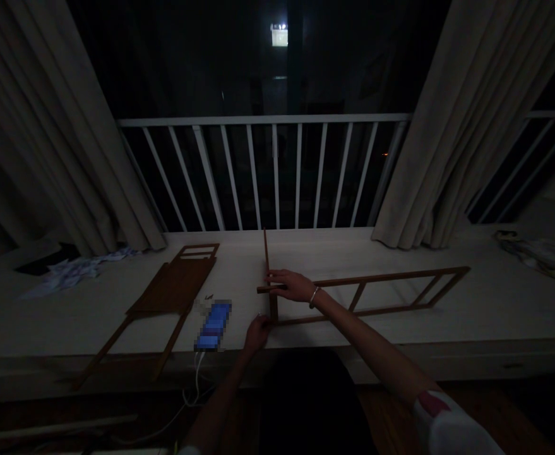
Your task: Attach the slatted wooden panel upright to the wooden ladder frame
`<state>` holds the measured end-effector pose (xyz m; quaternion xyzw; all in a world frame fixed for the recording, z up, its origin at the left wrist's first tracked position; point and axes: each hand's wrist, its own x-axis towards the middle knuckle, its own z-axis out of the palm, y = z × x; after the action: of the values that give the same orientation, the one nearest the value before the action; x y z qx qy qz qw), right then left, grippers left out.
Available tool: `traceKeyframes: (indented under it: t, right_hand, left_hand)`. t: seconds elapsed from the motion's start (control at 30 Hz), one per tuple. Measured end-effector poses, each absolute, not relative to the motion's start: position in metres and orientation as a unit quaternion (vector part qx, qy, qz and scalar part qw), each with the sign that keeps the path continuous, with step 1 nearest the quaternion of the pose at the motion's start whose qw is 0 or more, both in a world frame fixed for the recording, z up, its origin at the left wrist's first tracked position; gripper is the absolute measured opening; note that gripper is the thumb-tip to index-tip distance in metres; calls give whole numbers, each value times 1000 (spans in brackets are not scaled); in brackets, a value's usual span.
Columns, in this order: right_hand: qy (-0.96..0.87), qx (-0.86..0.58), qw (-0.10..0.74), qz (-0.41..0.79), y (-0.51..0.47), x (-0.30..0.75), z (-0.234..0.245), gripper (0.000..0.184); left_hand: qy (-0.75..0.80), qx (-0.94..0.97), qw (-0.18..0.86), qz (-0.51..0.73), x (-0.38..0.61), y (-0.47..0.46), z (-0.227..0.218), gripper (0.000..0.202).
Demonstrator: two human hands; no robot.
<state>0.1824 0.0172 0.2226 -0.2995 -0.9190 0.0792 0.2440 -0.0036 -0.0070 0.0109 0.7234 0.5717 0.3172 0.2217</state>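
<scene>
A long wooden ladder-like frame (381,294) lies on the white ledge (495,309), running off to the right. At its left end a thin wooden upright (266,253) stands up from the frame. My right hand (291,285) rests flat on the frame's left end, fingers stretched out over a short crosspiece. My left hand (257,333) is closed in a pinch at the frame's lower left corner; what it holds is too small and dark to make out.
A brown wooden panel with legs (170,294) lies to the left. A blue blurred object (214,325) with a white cable (194,382) sits beside it. Papers (76,270) lie far left, cloth (540,253) far right. Curtains (452,139) and a white railing (268,120) stand behind.
</scene>
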Motion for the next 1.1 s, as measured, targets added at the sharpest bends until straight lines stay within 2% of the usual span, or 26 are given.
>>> traceKeyframes:
  t: [0.53,0.87,1.1]
  right_hand:
    - [-914,-290,260,114,16,182,218,42]
    - [-913,-267,273,146,33,174,225,25]
    - [-932,-238,239,134,43,169,228,37]
  left_hand:
    - [568,706,232,354,-3,-14,-3,15]
    - [570,711,213,352,-10,-21,0,14]
    - [582,719,192,328,-13,-19,-1,13]
